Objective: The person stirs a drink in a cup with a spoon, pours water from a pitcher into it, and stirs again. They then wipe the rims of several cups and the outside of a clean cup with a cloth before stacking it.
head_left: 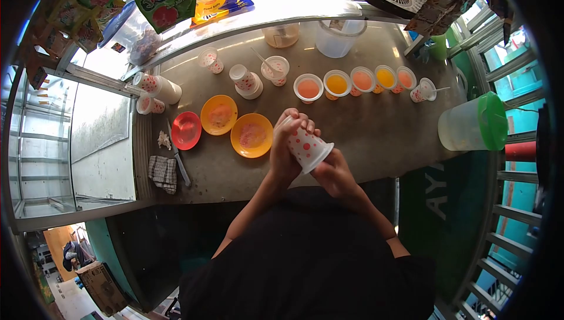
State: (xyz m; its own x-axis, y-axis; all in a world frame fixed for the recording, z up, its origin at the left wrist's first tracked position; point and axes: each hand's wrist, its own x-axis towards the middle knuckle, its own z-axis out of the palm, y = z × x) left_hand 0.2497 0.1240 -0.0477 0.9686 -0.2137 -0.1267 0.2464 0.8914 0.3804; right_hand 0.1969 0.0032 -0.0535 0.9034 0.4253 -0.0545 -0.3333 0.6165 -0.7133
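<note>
A white plastic cup with red dots (pixel 308 148) is held tilted in front of my body, its rim toward the lower right. My left hand (pixel 284 151) wraps around its base end, fingers curled over the top. At the rim end, my right hand (pixel 336 174) grips the cup; some of its fingers are hidden behind it. Beyond my hands stands a row of several dotted cups with pink and orange drinks, including an orange one (pixel 337 84). To the left lie two orange plates (pixel 251 153) with pinkish bits and a red plate (pixel 186 131).
A knife (pixel 180 161) and a checked cloth (pixel 163 173) lie at the counter's left end. Stacked cups (pixel 157 87) are behind them. A green-lidded container (pixel 473 122) lies at the right, and a clear bucket (pixel 339 39) stands at the back. Snack packets (pixel 164 1) hang above.
</note>
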